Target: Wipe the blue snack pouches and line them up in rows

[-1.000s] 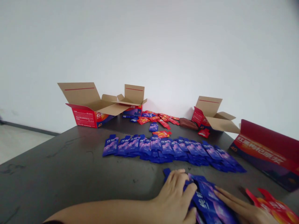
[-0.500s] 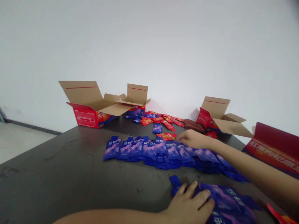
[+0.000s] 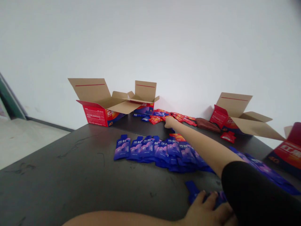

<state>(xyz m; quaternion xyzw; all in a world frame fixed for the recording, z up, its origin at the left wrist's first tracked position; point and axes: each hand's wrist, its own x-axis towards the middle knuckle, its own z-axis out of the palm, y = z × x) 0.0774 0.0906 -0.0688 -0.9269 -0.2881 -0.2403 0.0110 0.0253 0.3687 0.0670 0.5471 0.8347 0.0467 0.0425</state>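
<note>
My left hand [image 3: 208, 211] lies with fingers spread on blue pouches [image 3: 193, 190] at the table's near edge; my right forearm and black sleeve partly cover them. Stretched far across the table, my right hand [image 3: 168, 121] is down at a single blue pouch [image 3: 173, 130], of which only a small bit shows. Its fingers are hidden, so their grip is unclear. Between my hands runs an overlapping row of blue-purple pouches [image 3: 148, 147], with an orange-red pouch [image 3: 177, 137] behind it. My right arm crosses over the row's right part.
Open cartons stand at the back left [image 3: 96, 114], back centre [image 3: 144, 108] and back right [image 3: 219, 116], another [image 3: 288, 153] at the right edge. Red pouches [image 3: 184, 117] are heaped near the wall beside a brown case [image 3: 208, 124]. A red pouch [image 3: 228, 136] lies by the right carton.
My right hand has reached farther forward, from behind the pouch row to the single blue pouch. The view has swung slightly left. My left hand stays on the near pouches.
</note>
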